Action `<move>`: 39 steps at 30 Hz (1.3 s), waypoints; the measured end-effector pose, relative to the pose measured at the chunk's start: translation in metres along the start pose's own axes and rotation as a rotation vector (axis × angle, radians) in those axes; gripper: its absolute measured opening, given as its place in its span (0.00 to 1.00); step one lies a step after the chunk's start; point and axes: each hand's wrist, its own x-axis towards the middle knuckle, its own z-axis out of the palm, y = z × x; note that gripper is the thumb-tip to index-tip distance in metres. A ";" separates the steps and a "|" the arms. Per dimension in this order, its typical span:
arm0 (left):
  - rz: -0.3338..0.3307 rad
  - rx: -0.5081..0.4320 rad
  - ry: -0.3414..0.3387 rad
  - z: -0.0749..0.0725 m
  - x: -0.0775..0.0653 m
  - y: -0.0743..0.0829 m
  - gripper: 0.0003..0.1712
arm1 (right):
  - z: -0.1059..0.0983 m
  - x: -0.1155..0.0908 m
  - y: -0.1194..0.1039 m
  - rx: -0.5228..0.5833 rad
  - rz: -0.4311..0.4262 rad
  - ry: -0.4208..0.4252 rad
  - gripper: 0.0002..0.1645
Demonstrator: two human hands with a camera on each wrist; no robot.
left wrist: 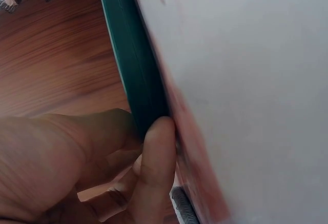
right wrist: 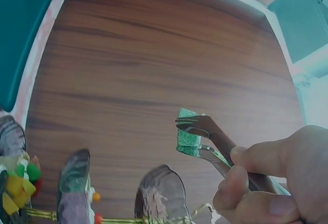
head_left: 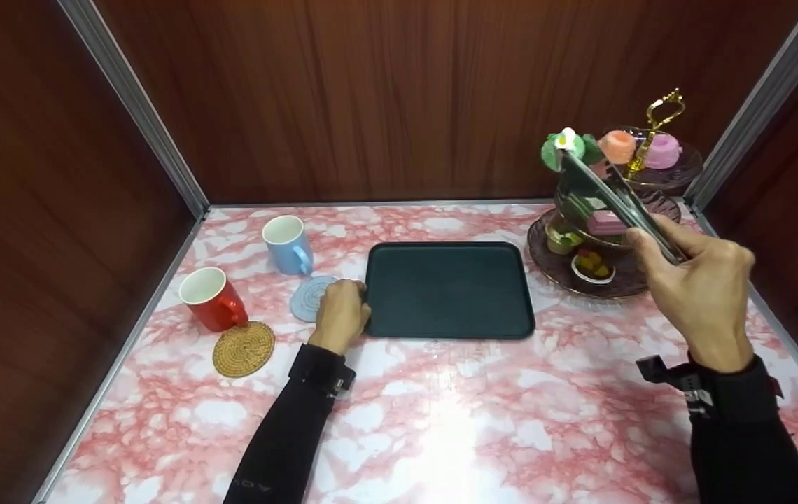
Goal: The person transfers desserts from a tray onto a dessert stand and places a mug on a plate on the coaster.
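My left hand [head_left: 341,316] pinches the left edge of a dark green rectangular tray [head_left: 449,290], which lies on the table. In the left wrist view, a fingertip [left wrist: 160,134] touches the underside of the tray rim [left wrist: 138,80]. My right hand [head_left: 705,294] grips metal tongs [right wrist: 215,137], raised at the right in front of a tiered stand [head_left: 544,269]. Between the tong tips is a green piece of toy cake [right wrist: 188,139], with a white flower on top [head_left: 565,140]. It hangs clear of the stand, beside its upper tiers.
The stand carries an orange sweet [head_left: 617,146], a purple sweet [head_left: 663,151], a pink piece [head_left: 607,222] and a small fruit cup [head_left: 592,268]. At left are a blue mug [head_left: 287,245], a red mug [head_left: 212,299], a blue coaster [head_left: 306,299] and a woven coaster [head_left: 243,348].
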 end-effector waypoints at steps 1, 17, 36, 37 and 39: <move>-0.001 0.002 0.000 0.000 0.000 0.000 0.18 | -0.002 0.001 0.000 -0.004 0.006 0.006 0.21; 0.009 -0.009 0.001 -0.003 -0.002 0.002 0.17 | -0.024 0.009 0.004 -0.097 0.077 0.113 0.18; 0.007 -0.003 -0.008 -0.001 0.000 0.000 0.16 | -0.043 0.013 0.004 -0.210 0.115 0.124 0.15; 0.007 -0.001 -0.009 -0.001 0.000 0.000 0.16 | -0.043 0.013 0.004 -0.211 0.113 0.123 0.15; 0.004 0.003 -0.010 -0.001 0.000 0.000 0.17 | -0.044 0.013 0.003 -0.208 0.113 0.117 0.14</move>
